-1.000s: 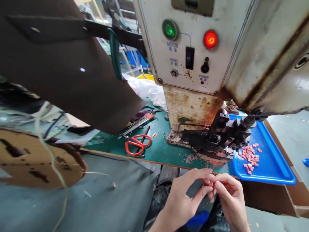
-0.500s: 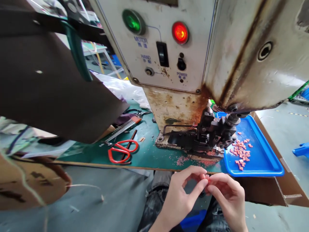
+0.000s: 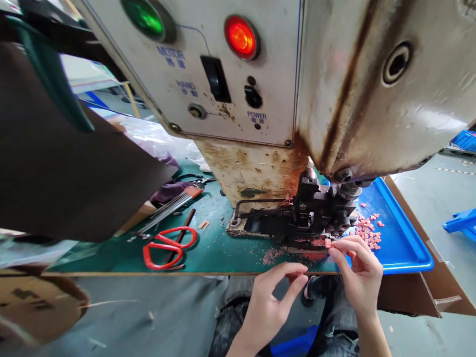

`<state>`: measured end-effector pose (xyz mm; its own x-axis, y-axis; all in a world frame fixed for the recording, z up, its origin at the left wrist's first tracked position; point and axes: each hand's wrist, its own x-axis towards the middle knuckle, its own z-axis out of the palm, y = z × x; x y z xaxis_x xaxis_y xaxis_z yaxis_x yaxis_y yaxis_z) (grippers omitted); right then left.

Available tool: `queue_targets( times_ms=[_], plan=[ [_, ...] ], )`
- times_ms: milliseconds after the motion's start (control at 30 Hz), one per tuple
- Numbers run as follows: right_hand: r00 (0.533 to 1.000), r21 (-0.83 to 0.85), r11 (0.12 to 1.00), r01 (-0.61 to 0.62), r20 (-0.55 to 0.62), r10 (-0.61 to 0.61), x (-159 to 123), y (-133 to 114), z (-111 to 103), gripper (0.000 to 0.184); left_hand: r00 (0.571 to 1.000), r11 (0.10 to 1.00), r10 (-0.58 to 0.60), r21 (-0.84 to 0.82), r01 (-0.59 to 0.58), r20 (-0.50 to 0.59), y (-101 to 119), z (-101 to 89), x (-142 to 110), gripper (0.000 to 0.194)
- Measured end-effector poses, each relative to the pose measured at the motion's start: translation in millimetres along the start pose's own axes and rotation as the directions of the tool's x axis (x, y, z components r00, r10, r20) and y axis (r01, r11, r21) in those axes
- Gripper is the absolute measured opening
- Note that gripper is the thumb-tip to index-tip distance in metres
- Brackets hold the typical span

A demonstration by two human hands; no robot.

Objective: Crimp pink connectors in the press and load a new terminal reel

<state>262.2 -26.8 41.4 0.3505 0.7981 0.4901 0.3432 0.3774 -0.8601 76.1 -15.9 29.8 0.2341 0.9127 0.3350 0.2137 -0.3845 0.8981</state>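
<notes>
Pinched between my right thumb and forefinger is a small pink piece (image 3: 327, 243), held at the front of the press tooling (image 3: 323, 208). My right hand (image 3: 360, 272) is at the near left corner of the blue tray (image 3: 405, 243). Several similar pink pieces (image 3: 366, 228) lie inside that tray, partly hidden behind my fingers. Lower and to the left, my left hand (image 3: 273, 297) hovers in front of the table edge. A small gap shows between its thumb and forefinger, and nothing visible is in them.
The machine's control panel (image 3: 208, 84) has a lit red button (image 3: 241, 37) and a green one (image 3: 147, 19). Red-handled scissors (image 3: 163, 248) and a set of hex keys (image 3: 174, 206) lie on the green table (image 3: 211, 253). Pink crumbs (image 3: 273, 255) litter its front.
My hands have parted. The right one has moved up to the tooling with the pink piece, while the left stays low with its fingertips slightly apart. The view has shifted closer to the machine.
</notes>
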Motion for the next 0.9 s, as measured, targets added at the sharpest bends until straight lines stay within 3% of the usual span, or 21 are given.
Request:
queue_targets(
  times_ms=[133,267,367,533,733,900],
  plan=[
    [0.999,-0.030,0.999,-0.045,-0.032,0.044,11,4,8,0.020,0.991,0.988,0.130,0.077,-0.131,0.017,-15,-0.8,-3,0.011],
    [0.998,-0.095,0.994,-0.054,-0.046,0.050,14,4,13,0.041,0.985,0.980,0.167,0.104,-0.170,0.035,-23,-0.6,-2,0.014],
    [0.998,-0.112,0.993,-0.044,-0.056,0.038,12,5,13,0.035,0.985,0.979,0.169,0.108,-0.173,0.044,-24,-1.2,-1,0.015],
    [0.983,-0.082,0.996,-0.036,-0.182,0.021,8,7,10,0.017,0.982,0.976,0.184,0.107,-0.188,0.048,-26,-2.2,-1,0.015],
    [0.998,-0.167,0.986,-0.008,-0.057,-0.002,12,6,12,0.035,0.982,0.976,0.183,0.113,-0.188,0.049,-26,-1.8,-2,0.015],
    [0.996,-0.197,0.980,0.032,-0.074,-0.047,12,9,14,0.033,0.984,0.978,0.169,0.116,-0.175,0.060,-27,-2.0,-2,0.015]
  ],
)
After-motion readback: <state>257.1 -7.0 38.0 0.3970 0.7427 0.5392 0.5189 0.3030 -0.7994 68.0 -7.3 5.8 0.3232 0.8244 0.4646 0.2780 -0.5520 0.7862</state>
